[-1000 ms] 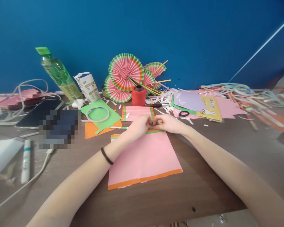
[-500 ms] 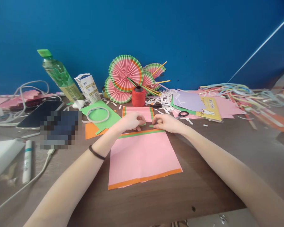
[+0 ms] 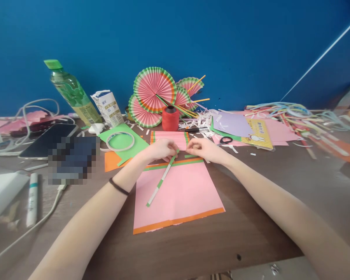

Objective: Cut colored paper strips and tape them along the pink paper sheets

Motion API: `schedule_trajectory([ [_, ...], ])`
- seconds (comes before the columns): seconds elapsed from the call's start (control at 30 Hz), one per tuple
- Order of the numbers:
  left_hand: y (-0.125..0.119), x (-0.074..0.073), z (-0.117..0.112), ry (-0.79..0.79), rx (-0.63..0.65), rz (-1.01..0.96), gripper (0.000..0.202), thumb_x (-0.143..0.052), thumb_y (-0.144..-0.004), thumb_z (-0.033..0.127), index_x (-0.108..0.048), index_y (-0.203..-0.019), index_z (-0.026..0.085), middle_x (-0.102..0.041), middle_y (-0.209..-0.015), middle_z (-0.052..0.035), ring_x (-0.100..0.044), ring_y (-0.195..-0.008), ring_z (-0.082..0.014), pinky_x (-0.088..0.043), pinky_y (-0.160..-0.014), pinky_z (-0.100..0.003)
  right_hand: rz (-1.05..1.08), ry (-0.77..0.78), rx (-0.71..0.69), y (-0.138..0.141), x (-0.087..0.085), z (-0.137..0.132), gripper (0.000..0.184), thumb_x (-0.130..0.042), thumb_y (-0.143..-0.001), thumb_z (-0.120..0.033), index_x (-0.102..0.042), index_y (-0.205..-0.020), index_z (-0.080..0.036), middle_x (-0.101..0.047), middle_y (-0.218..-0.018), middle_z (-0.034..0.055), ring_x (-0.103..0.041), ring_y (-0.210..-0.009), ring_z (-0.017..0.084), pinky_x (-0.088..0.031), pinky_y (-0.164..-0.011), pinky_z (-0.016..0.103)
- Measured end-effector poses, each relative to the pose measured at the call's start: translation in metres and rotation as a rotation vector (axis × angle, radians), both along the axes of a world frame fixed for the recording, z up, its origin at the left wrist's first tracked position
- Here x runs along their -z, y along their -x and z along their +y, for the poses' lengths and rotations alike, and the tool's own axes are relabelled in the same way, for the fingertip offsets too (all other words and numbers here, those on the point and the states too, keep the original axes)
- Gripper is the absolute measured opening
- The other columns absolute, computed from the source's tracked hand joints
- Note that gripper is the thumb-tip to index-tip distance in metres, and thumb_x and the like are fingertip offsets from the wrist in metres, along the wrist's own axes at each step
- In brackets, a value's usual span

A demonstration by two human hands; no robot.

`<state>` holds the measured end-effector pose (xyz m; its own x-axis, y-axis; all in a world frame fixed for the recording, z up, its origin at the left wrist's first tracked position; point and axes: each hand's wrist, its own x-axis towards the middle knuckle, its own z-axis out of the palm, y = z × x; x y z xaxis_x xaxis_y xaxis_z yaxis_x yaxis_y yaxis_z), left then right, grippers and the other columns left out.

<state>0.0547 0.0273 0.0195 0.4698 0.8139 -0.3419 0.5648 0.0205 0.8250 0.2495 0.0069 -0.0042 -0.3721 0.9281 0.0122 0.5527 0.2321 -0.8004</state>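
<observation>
My left hand is closed in a pinch on one end of a narrow green paper strip with white patches along it. The strip slants down over a pink paper sheet, which has an orange edge at the bottom and orange and green edges at the top. Just past the sheet's top edge, my right hand has its fingertips pressed together. Whatever they pinch is too small to make out. Below those fingertips lies a short green strip. Behind both hands rests a pleated pink paper.
Several watermelon-patterned paper fans stand behind a red spool. To the left are a bottle, a milk carton, a tape roll on green paper and a phone. Scissors and paper scraps lie right.
The green strip with white patches now hangs from my left hand across the pink sheet; before, only a bit of green showed at the fingers. My right hand has shifted slightly left.
</observation>
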Motion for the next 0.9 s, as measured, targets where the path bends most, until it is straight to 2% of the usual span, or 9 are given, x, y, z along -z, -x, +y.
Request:
schedule_trajectory([
  [0.13,0.001,0.002,0.002,0.059,0.01,-0.115,0.015,-0.06,-0.063,0.014,-0.059,-0.078,0.013,-0.064,-0.077,-0.0037,-0.063,-0.072,-0.0141,-0.052,-0.062,-0.023,0.364,0.101,-0.022,0.0,-0.004,0.0,0.021,-0.055,-0.075,-0.033,-0.055,-0.086,-0.016,-0.051,-0.064,-0.0023,-0.047,-0.051,0.008,-0.036,-0.049,0.022],
  [0.23,0.001,0.004,0.002,0.093,-0.015,-0.189,0.013,-0.062,-0.061,0.011,-0.06,-0.074,0.012,-0.065,-0.071,-0.004,-0.064,-0.073,-0.0154,-0.052,-0.067,-0.026,0.51,0.141,-0.086,0.002,-0.006,-0.001,0.028,-0.063,-0.068,-0.024,-0.054,-0.094,-0.017,-0.054,-0.075,-0.0007,-0.054,-0.065,0.011,-0.043,-0.061,0.024],
  [0.33,-0.001,0.006,0.002,0.135,-0.047,-0.251,0.01,-0.063,-0.061,0.011,-0.061,-0.071,0.011,-0.066,-0.069,-0.0053,-0.064,-0.07,-0.0153,-0.052,-0.068,-0.027,0.51,0.118,-0.079,0.006,-0.004,-0.003,0.033,-0.069,-0.063,-0.019,-0.053,-0.092,-0.017,-0.053,-0.077,-0.0014,-0.055,-0.07,0.011,-0.045,-0.068,0.026],
  [0.5,-0.007,0.007,-0.001,0.166,-0.101,-0.275,0.01,-0.066,-0.06,0.012,-0.062,-0.069,0.011,-0.067,-0.068,-0.0043,-0.064,-0.065,-0.014,-0.053,-0.068,-0.028,0.476,0.086,-0.079,0.009,-0.001,-0.003,0.034,-0.07,-0.062,-0.02,-0.054,-0.092,-0.017,-0.055,-0.076,-0.0014,-0.056,-0.071,0.011,-0.046,-0.071,0.028],
  [0.9,-0.01,0.009,-0.003,0.165,-0.149,-0.287,0.015,-0.07,-0.057,0.014,-0.062,-0.068,0.01,-0.068,-0.065,-0.0064,-0.066,-0.069,-0.0192,-0.055,-0.067,-0.03,0.444,0.089,-0.083,0.01,0.002,-0.003,0.033,-0.069,-0.063,-0.018,-0.055,-0.092,-0.016,-0.057,-0.075,-0.0006,-0.057,-0.07,0.011,-0.047,-0.07,0.027],
])
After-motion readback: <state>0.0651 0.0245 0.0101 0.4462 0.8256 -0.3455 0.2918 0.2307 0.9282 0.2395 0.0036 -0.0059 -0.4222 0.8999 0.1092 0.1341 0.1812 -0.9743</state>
